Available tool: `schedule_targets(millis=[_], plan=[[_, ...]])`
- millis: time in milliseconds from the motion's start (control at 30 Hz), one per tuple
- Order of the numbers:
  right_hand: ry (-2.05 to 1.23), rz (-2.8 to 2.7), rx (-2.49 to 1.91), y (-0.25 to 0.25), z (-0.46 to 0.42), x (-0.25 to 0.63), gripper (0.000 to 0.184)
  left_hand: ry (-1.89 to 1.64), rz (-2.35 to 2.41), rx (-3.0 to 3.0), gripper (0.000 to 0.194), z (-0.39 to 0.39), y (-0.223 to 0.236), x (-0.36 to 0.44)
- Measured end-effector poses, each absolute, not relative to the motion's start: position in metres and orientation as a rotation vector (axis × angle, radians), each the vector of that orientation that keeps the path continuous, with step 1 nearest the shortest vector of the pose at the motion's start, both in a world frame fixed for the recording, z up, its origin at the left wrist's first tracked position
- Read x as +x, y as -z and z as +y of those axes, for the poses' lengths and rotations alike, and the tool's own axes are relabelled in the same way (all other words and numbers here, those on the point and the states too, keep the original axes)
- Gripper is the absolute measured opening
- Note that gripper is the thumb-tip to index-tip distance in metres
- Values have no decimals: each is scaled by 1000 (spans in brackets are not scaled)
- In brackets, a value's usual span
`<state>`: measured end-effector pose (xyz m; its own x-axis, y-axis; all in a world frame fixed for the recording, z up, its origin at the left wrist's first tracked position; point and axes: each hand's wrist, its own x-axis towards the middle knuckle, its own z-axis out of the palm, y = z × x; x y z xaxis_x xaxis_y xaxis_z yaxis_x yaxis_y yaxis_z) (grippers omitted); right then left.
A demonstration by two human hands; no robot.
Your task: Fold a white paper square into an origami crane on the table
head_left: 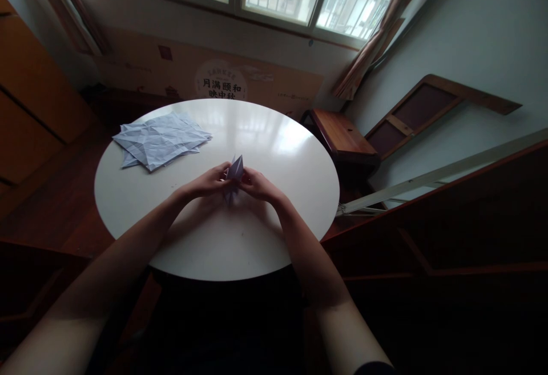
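Observation:
Between my two hands, over the middle of a round white table (205, 255), stands a small folded piece of paper (235, 169), greyish-lilac with a pointed upper tip. My left hand (210, 181) grips its left side, the fingers bent in around the edge. From the other side my right hand (259, 185) pinches it, thumb and fingers close to the folds. The fingers partly cover the lower portion of the paper, so its full shape is hidden. At the table's back left lies a stack of creased, unfolded paper sheets (160, 138), apart from both hands.
A wooden stool or bench (342, 132) stands beyond the table's right edge. Dark wooden furniture (462, 232) borders the right front. An orange cabinet (38, 89) is at the left. Behind the table, a printed banner (274, 81) hangs below the barred windows.

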<state>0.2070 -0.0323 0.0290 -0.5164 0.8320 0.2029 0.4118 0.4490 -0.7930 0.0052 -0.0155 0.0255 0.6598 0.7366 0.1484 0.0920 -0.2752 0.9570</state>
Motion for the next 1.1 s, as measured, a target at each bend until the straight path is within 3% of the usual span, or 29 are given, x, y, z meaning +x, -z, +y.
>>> schedule_targets(millis=[1100], plan=[[-900, -2127, -1069, -29, -32, 208, 31, -738, 692, 1778, 39, -15, -24, 6]])
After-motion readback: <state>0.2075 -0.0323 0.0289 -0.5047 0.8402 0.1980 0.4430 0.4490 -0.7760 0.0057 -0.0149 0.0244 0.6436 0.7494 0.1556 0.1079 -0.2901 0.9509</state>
